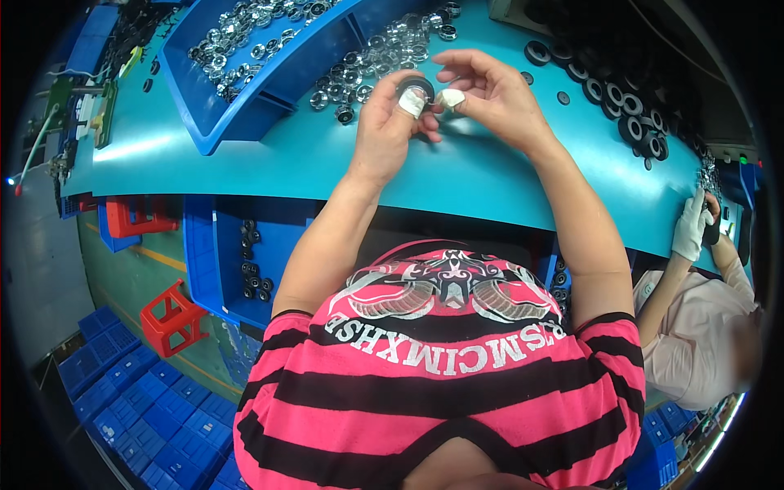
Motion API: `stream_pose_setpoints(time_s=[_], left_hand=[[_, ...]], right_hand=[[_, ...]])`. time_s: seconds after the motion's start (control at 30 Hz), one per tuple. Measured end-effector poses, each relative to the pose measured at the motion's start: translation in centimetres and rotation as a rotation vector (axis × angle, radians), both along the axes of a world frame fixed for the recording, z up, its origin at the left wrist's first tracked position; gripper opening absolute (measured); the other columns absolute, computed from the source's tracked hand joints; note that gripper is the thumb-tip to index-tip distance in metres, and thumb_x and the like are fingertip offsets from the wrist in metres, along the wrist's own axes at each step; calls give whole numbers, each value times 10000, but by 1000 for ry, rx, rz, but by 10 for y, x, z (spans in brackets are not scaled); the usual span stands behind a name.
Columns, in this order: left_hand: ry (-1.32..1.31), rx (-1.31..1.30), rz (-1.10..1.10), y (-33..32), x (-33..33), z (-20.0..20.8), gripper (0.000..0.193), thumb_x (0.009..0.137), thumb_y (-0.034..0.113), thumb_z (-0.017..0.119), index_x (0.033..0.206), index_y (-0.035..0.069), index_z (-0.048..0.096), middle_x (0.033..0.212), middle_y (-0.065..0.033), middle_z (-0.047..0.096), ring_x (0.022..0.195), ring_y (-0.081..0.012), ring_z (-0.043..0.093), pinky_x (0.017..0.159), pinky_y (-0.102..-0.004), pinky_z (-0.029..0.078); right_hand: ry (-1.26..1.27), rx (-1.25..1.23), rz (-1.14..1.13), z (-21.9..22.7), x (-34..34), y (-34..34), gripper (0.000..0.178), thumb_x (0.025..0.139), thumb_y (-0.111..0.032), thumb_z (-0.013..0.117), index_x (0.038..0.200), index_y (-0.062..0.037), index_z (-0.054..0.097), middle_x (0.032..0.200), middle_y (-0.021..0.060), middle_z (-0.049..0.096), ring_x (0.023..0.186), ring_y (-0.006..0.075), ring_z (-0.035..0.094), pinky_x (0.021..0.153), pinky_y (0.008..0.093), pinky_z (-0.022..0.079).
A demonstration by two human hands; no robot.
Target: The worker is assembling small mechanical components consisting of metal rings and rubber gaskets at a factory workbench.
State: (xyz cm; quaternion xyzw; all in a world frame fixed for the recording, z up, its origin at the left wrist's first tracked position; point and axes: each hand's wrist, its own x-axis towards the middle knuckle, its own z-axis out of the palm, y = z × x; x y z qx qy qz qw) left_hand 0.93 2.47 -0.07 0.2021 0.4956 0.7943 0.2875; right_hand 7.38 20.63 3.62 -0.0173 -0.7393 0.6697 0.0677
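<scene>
Over the teal worktop (318, 175), my left hand (385, 131) grips a black round part with a dark rim (420, 82) between thumb and fingers. White tape wraps the left thumb. My right hand (496, 100) is close against it, fingers curled and its white-taped thumb reaching toward the part. Something small and shiny shows between the two thumbs, too little of it to name. Just beyond the left hand lies a loose heap of shiny chrome round parts (351, 72).
A blue bin (237, 121) of chrome parts stands at the left. Black wheel-like rings (631, 104) are heaped at the right. Below the table edge is a blue crate (204, 257) with dark parts. Red stools (171, 318) stand on the floor. A gloved co-worker (694, 327) works at far right.
</scene>
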Motion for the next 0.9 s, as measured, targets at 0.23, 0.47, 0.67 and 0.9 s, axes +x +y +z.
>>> stream_pose_setpoints(time_s=[0.23,0.47,0.67,0.9], left_hand=[[32,-37,51,0,3,7,246,1025,123,541,1253,32,529,922,-57,598,638,-82,546,487,-244,505],[145,-115,122,2,6,6,249,1011,127,582,1242,35,570,899,-37,608,599,-71,522,465,-242,495],[36,-86,86,0,1,10,298,1007,141,589,1289,48,576,985,-54,642,659,-102,572,526,-272,548],[-17,-37,-61,-4,4,11,454,1032,260,572,1419,39,486,1111,-84,640,793,-145,624,703,-343,597]], right_hand=[[-6,215,122,1,3,-5,247,865,-176,740,1075,-47,760,953,95,723,880,186,676,843,328,526],[0,229,-52,-7,7,-17,302,808,-208,785,1085,-88,773,917,95,716,798,211,691,758,322,539],[64,354,-54,-2,6,-17,366,795,-262,805,1102,-68,755,958,88,723,818,197,698,758,338,547],[-198,-55,15,-13,-6,-3,328,885,-271,773,1078,-9,735,975,95,740,880,156,689,817,305,550]])
